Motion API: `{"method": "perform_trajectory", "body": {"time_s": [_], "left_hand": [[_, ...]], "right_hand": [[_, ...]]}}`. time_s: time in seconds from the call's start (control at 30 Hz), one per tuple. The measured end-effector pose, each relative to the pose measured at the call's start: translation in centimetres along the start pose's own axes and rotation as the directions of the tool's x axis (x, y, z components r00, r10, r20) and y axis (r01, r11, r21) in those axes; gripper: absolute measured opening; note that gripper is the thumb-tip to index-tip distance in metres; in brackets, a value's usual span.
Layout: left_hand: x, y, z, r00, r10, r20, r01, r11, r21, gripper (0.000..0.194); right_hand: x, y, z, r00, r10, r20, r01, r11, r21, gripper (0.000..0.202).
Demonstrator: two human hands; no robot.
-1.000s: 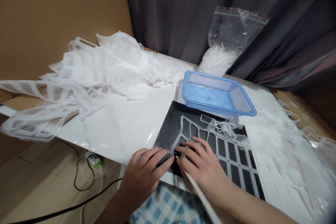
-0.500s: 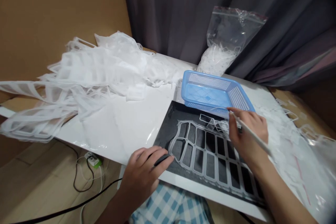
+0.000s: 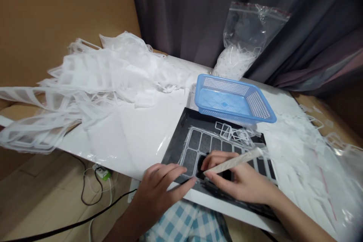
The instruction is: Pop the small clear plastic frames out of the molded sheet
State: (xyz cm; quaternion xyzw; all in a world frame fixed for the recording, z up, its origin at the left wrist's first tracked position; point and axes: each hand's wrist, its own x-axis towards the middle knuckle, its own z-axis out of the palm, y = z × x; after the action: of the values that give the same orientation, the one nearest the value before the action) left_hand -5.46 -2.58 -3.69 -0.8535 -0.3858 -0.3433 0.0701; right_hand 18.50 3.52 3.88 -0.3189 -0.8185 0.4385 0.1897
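Note:
A translucent white sheet with rows of rounded rectangular outlines (image 3: 195, 150) lies on a black mat (image 3: 175, 147). My left hand (image 3: 166, 181) rests at the sheet's near left corner, fingers spread and fingertips touching it. In my right hand (image 3: 235, 177) is a slim, pale, wrapped stick-like tool (image 3: 238, 160), pinched between thumb and fingers and slanting up to the right. Its working tip is hidden near the sheet's front row. Behind the sheet, on the mat, sits a small heap of thin rectangular white frames (image 3: 236, 135).
A blue plastic basket (image 3: 235, 115) stands behind the mat. Further back leans a zip bag (image 3: 235, 58) with white scraps in it. A large pile of white sheets (image 3: 107, 70) covers the table's left; more pale strips (image 3: 303, 159) lie right. A power strip (image 3: 101, 172) is on the floor.
My right hand has moved left and toward me with the tool, from the heap of frames to the sheet's front row. The sheet's left end now lies flatter and straighter under my left fingers.

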Motion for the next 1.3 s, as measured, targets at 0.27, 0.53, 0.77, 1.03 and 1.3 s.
{"method": "perform_trajectory", "body": {"time_s": [0.27,0.53,0.77,1.03,1.3], "left_hand": [[-0.3,-0.2,0.6,0.999,0.033,-0.020,-0.033,0.999,-0.002,0.027],[0.2,0.1,0.3,0.999,0.027,-0.027,-0.027,0.999,-0.028,0.026],[0.3,0.2,0.5,0.999,-0.009,-0.043,0.007,0.999,-0.050,0.026],[0.1,0.2,0.6,1.000,-0.015,-0.025,0.014,0.999,-0.050,0.034],[0.1,0.4,0.7,0.999,-0.023,-0.029,0.022,0.999,-0.034,0.036]], "right_hand": [[-0.2,0.4,0.6,0.997,-0.034,0.067,0.039,0.996,-0.077,0.019],[-0.3,-0.1,1.0,0.983,-0.138,0.119,0.169,0.937,-0.306,0.021],[-0.7,-0.2,3.0,0.914,-0.380,0.143,0.354,0.576,-0.737,0.021],[-0.7,0.5,1.0,0.909,-0.416,-0.005,0.192,0.431,-0.882,0.024],[-1.6,2.1,-4.9,0.824,-0.374,-0.426,-0.309,0.333,-0.891,0.012]]}}
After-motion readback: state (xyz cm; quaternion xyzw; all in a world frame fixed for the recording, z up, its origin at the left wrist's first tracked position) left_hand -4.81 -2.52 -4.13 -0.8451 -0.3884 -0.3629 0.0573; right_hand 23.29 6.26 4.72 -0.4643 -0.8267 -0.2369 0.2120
